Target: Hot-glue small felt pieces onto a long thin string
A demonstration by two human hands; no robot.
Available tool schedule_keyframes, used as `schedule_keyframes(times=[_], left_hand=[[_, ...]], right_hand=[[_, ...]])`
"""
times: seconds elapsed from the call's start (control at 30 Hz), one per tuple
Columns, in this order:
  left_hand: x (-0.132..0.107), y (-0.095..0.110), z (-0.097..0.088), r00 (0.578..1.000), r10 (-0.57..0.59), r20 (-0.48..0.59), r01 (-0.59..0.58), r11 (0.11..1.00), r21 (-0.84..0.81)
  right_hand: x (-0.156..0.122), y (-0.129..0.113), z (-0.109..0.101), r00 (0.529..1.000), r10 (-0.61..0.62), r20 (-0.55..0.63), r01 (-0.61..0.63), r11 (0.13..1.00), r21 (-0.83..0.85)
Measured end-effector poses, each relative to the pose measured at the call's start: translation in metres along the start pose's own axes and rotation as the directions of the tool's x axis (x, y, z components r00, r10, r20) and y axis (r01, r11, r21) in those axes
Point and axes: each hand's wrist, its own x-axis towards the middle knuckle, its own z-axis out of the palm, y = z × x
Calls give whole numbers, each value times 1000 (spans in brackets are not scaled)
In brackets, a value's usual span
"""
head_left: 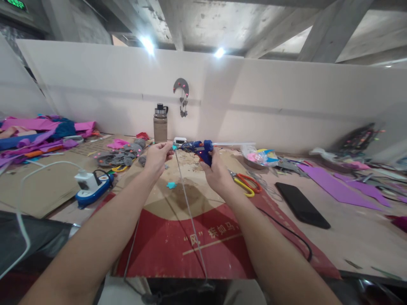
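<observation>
My right hand [218, 173] is wrapped round a blue hot glue gun [204, 150], and a long clear glue stick [233, 144] sticks out of its back end. Just left of the nozzle, my left hand [157, 157] pinches a small turquoise piece [174, 147] between thumb and fingers. From there a grey cord [187, 199] runs down over the front edge of the cardboard. A second turquoise piece [171, 185], flower-like in outline, lies on the cardboard [159, 237] below my hands. Whether the nozzle touches the pinched piece I cannot tell.
Scissors [249, 185] with orange and yellow handles and a black phone [302, 205] lie to the right. A bowl [260, 159] of wrapped bits stands behind. At left are a power strip [94, 190], grey felt pieces [122, 156] and coloured cloth [47, 131]. A bottle [160, 125] stands by the wall.
</observation>
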Motion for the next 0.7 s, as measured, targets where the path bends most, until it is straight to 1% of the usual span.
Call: schedule_keyframes(times=[0.13, 0.3, 0.43, 0.57, 0.63, 0.7], left_hand=[[0, 0, 0, 1000, 0, -11, 0, 1000, -1], [2, -2, 0, 1000, -1, 3, 1, 1000, -11], [2, -1, 1, 1000, -18, -15, 18, 1000, -6], [3, -1, -1, 999, -34, 0, 34, 998, -62], [4, -1, -2, 999, -46, 4, 46, 993, -109], [6, 0, -4, 998, -63, -6, 61, 986, -156]], right_hand=[[1, 3, 1, 1000, 4, -6, -4, 1000, -16], [-1, -1, -2, 1000, -11, 1, 11, 998, -54], [-2, -4, -4, 999, -39, 17, 41, 987, -156], [-1, -4, -4, 993, -110, 31, 114, 961, -250], [-1, -4, -6, 994, -109, 31, 113, 961, -253], [-1, -3, -9, 997, -76, 29, 81, 971, -226]])
